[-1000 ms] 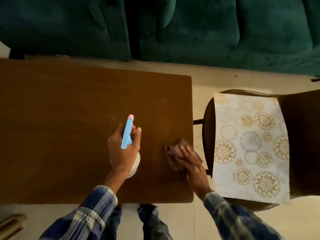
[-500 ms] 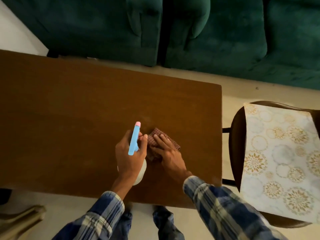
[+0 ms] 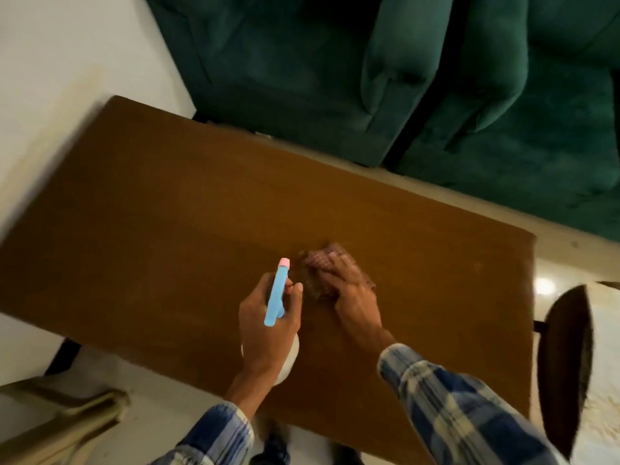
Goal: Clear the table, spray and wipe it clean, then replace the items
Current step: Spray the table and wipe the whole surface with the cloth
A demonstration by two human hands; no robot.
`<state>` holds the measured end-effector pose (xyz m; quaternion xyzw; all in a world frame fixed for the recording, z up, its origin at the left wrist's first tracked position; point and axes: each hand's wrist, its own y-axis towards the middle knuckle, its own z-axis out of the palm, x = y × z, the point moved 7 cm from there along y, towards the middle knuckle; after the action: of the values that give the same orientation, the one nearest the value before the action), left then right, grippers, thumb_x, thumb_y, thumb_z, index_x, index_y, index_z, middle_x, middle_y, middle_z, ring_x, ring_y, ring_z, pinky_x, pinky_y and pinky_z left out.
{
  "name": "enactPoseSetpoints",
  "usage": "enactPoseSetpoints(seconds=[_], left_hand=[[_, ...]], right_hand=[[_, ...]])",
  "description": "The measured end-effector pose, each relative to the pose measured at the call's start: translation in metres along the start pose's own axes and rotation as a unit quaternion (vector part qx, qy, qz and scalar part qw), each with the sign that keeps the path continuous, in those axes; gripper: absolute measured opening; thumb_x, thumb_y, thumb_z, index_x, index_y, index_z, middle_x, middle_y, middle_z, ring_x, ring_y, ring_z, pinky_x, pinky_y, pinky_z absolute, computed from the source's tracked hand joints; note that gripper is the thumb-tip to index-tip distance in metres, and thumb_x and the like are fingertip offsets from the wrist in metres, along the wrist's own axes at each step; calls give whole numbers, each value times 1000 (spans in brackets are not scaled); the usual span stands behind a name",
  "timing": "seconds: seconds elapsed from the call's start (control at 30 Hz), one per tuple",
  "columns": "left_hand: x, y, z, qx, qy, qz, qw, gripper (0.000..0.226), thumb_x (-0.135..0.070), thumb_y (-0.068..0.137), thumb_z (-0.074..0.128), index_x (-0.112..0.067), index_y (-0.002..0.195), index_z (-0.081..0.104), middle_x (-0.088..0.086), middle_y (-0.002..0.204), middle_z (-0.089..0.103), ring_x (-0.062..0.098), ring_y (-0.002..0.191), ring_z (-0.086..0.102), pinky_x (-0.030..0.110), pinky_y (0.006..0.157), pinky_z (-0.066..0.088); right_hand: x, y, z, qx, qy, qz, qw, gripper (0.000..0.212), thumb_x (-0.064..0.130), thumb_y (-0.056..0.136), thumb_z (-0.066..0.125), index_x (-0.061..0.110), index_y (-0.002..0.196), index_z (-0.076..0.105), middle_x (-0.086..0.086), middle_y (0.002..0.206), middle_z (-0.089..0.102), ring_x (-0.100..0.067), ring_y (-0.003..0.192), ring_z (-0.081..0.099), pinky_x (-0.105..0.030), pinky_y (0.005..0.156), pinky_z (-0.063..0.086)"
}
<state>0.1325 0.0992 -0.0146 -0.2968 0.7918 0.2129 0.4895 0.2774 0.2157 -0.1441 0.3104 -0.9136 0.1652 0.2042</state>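
Left grip (image 3: 268, 327) is wrapped tight round the spray bottle (image 3: 276, 293), thumb and fingers curled about its neck, white body tucked under the palm. Its blue head runs as a long bar from lower frame to upper frame, pink tip leaning a touch right. Right grip (image 3: 352, 293) lies flat with fingers spread, pressing the checked cloth (image 3: 323, 258) onto the bench (image 3: 151, 229) at mid-frame.

Now the relation that matters: the cloth sits just right of the nozzle, nearly touching the left knuckles, with its free corner poking toward the upper frame. The right grip is already on it, forearm slanting in from the lower right, wrist low. The broad bare stretch of bench lies to the left of the frame, past the bottle, so I'd judge a leftward sweep needs the bottle lifted clear first.
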Motion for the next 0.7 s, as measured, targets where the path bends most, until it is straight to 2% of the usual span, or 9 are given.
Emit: enactPoseSetpoints(seconds=[0.1,0.13,0.23,0.3,0.33,0.43,0.53,0.63,0.7], left_hand=[[22,18,-36,-39,3,-25,999,13,-24,88,75,-22,95,64,-15,77,65,9,71,68,13,60,55],[30,25,-50,-52,-1,-34,998,13,-24,88,75,-22,96,64,-16,77,65,8,73,68,11,61,54],[43,38,-90,-81,5,-54,995,14,-26,88,75,-23,95,64,-17,76,64,7,75,67,9,61,53],[50,48,-114,-102,5,-67,992,17,-26,86,75,-24,98,63,-21,76,61,1,78,67,5,60,51],[54,51,-123,-109,4,-74,991,18,-25,86,75,-25,99,62,-22,76,60,0,78,66,5,60,51],[67,67,-145,-128,1,-84,988,13,-26,87,75,-22,95,64,-16,74,64,8,71,67,14,60,56],[79,87,-159,-156,6,-104,982,14,-24,87,75,-24,95,64,-16,73,64,8,71,67,11,59,54],[84,112,-162,-167,11,-116,979,16,-23,87,76,-25,93,62,-17,70,61,5,70,66,8,56,50],[87,135,-162,-168,7,-122,978,16,-24,86,76,-24,93,61,-17,71,61,2,71,66,7,56,50]], right_hand=[[9,47,-12,-50,26,150,987,75,-7,85,51,29,151,47,1,169,16,-24,157,8,-51,126,17],[30,62,-6,-49,24,151,987,74,-7,86,50,29,151,46,0,169,15,-26,157,7,-52,126,17],[123,73,38,48,9,-34,998,70,-3,91,51,34,151,45,6,169,13,-21,157,3,-47,126,9],[166,58,70,126,-27,-162,978,72,1,91,58,37,151,42,10,169,9,-16,157,-2,-45,127,11],[170,55,79,136,-42,-176,974,74,1,91,59,39,151,41,12,169,7,-14,156,-4,-45,127,13],[159,78,71,93,-33,-98,990,76,-2,88,55,40,150,42,13,169,7,-14,157,-2,-46,126,18],[157,115,55,47,2,-25,999,76,-6,87,51,34,151,44,10,169,11,-15,157,2,-41,124,11],[165,154,47,34,22,-4,999,73,-6,88,48,30,152,44,7,169,14,-17,157,5,-46,125,16],[171,181,46,42,16,-3,999,72,-5,90,48,31,153,42,6,169,12,-17,157,3,-42,123,12]])
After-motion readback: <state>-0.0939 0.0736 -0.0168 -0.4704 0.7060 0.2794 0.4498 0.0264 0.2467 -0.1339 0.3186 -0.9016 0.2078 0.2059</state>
